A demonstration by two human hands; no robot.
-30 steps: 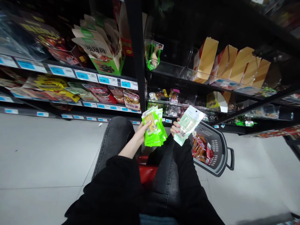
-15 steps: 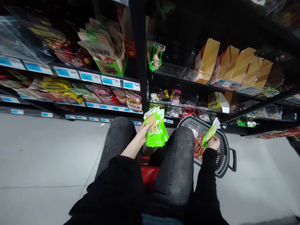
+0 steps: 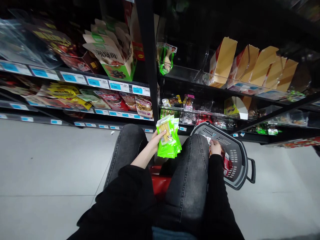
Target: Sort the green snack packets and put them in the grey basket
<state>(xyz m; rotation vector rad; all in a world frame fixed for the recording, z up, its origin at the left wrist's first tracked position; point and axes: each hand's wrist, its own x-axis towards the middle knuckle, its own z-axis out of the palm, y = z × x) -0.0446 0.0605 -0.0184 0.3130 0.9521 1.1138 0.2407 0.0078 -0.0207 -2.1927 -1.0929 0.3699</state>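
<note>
My left hand (image 3: 157,140) is closed around a stack of bright green snack packets (image 3: 168,137), held above the gap between my knees. The front packet has a clear window showing pale yellow sticks and a small panda print. Over the grey shopping basket (image 3: 236,182) at my right knee, my right hand (image 3: 216,147) has its fingers curled together. What they hold, if anything, is hidden. Red snack packets (image 3: 227,164) lie in the basket, partly covered by my right hand and sleeve.
Black store shelves (image 3: 147,50) with blue price tags rise in front. Opened cardboard display boxes (image 3: 222,63) stand upper right, a green and white box (image 3: 113,60) upper left. A single green packet (image 3: 167,61) hangs by the post. Something red (image 3: 161,186) is between my legs.
My right hand has moved left and slightly up over the basket. The green packet it held is no longer visible. My left hand still holds its stack.
</note>
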